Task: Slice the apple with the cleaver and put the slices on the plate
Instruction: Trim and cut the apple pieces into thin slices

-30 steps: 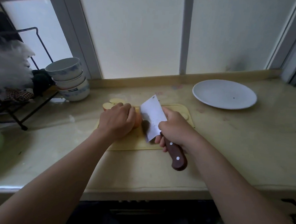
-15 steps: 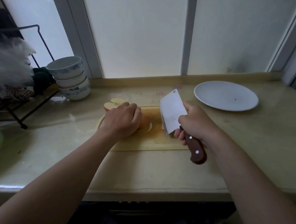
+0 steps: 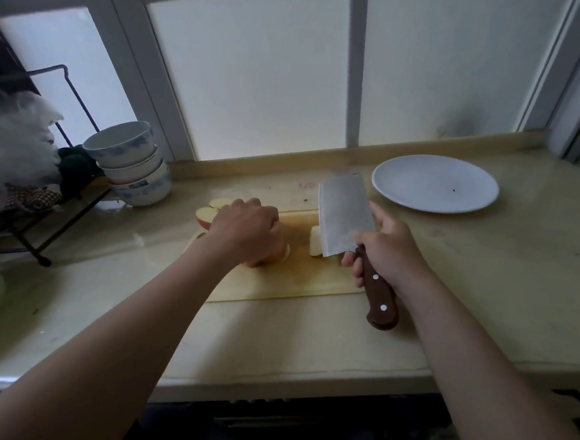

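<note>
A person's left hand [image 3: 246, 229] curls over a rounded chunk of apple [image 3: 276, 257], holding it down on a pale, rectangular cutting board [image 3: 298, 284]. The right hand [image 3: 391, 252], apart from the left, grips the dark, riveted wooden handle of a cleaver [image 3: 341, 220]. Its broad, flat steel blade stands tilted, the lower edge against a pale slice [image 3: 315, 244] on the board, just beside the chunk. Red-skinned wedges [image 3: 206, 217] lie at the board's far left end. A smooth, round white plate [image 3: 435, 183] sits on the glossy cream counter [image 3: 483, 285] to the right, with patterned ceramic bowls [image 3: 131, 164] stacked at the left.
</note>
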Demonstrator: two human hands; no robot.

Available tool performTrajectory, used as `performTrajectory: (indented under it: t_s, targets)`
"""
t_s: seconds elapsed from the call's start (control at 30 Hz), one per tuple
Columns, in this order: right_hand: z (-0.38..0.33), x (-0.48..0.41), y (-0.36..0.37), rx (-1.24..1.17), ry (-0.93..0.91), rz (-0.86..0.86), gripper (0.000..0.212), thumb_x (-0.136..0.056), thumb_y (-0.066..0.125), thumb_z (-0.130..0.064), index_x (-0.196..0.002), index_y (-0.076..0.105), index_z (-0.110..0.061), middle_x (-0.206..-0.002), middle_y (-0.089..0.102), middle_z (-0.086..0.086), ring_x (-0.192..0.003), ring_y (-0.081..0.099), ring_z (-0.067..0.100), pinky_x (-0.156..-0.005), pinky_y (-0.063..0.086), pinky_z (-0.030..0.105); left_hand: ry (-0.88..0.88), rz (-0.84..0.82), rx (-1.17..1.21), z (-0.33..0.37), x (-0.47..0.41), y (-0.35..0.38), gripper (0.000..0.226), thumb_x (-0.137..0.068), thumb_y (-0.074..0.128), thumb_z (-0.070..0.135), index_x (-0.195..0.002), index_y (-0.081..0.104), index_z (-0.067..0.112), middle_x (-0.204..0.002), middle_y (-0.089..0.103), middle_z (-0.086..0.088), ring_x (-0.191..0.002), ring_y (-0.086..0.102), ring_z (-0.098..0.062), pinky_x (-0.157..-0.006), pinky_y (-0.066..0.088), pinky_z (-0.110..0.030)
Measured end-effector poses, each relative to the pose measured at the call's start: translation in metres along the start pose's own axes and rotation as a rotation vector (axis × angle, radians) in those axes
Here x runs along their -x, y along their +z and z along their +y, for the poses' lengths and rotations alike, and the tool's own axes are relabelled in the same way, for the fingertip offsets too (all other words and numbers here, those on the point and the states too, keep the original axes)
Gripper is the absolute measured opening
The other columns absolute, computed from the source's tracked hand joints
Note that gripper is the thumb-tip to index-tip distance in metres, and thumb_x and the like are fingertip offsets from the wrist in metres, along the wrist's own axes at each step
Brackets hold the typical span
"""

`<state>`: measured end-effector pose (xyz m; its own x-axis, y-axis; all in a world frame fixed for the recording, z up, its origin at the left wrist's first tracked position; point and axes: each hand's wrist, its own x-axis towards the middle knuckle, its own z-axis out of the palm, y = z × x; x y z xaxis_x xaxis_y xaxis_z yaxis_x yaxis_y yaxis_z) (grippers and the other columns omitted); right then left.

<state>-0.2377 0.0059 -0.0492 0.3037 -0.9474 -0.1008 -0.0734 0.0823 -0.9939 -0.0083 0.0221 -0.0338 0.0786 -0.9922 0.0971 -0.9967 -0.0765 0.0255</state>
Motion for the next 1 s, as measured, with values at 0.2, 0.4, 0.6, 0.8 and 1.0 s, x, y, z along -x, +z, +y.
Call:
performTrajectory:
  t_s: [0.2, 0.4, 0.6, 0.8, 1.0]
  targets:
    - [0.004, -0.004, -0.003, -0.14, 0.03, 0.08, 0.061, -0.093, 0.035, 0.009, -0.122, 0.052, -0.041, -0.068, 0.062, 0.02, -0.043, 0.048, 0.02, -0.041, 0.046, 0.028, 0.126, -0.141, -0.337, 0.038, -0.005, -0.014, 0.032, -0.095, 0.049, 0.045, -0.072, 0.048, 0.023, -0.091, 0.055, 0.001, -0.086, 0.052, -0.02, -0.089, 0.038, -0.039]
    - [0.008, -0.007, -0.007, -0.193, 0.059, 0.121, 0.073, -0.092, 0.037, 0.007, -0.154, 0.045, -0.031, -0.063, 0.062, 0.019, -0.042, 0.049, 0.019, -0.041, 0.046, 0.028, 0.066, -0.268, -0.339, 0.056, -0.008, -0.022, 0.026, -0.095, 0.055, 0.036, -0.076, 0.046, 0.021, -0.087, 0.059, 0.0, -0.083, 0.057, -0.02, -0.086, 0.046, -0.038]
    - [0.011, -0.008, -0.008, -0.213, 0.049, 0.122, 0.073, -0.092, 0.037, 0.006, -0.156, 0.042, -0.03, -0.064, 0.062, 0.02, -0.043, 0.05, 0.02, -0.042, 0.047, 0.029, -0.012, -0.247, -0.278, 0.057, -0.01, -0.024, 0.017, -0.097, 0.055, 0.03, -0.09, 0.059, 0.015, -0.087, 0.063, -0.002, -0.077, 0.062, -0.018, -0.075, 0.059, -0.033]
    - [0.012, -0.009, -0.008, -0.2, 0.032, 0.113, 0.07, -0.092, 0.037, 0.006, -0.15, 0.047, -0.031, -0.064, 0.062, 0.02, -0.044, 0.051, 0.021, -0.042, 0.048, 0.03, -0.029, -0.273, -0.268, 0.064, -0.008, -0.024, 0.009, -0.094, 0.057, 0.017, -0.1, 0.06, 0.01, -0.092, 0.059, -0.004, -0.081, 0.06, -0.019, -0.078, 0.057, -0.031]
    - [0.013, -0.01, -0.008, -0.22, 0.031, 0.105, 0.067, -0.091, 0.036, 0.007, -0.144, 0.049, -0.033, -0.066, 0.062, 0.021, -0.044, 0.05, 0.02, -0.043, 0.048, 0.03, -0.089, -0.253, -0.184, 0.066, -0.012, -0.009, 0.011, -0.091, 0.062, 0.016, -0.094, 0.052, 0.014, -0.098, 0.053, -0.008, -0.09, 0.059, -0.026, -0.086, 0.057, -0.041]
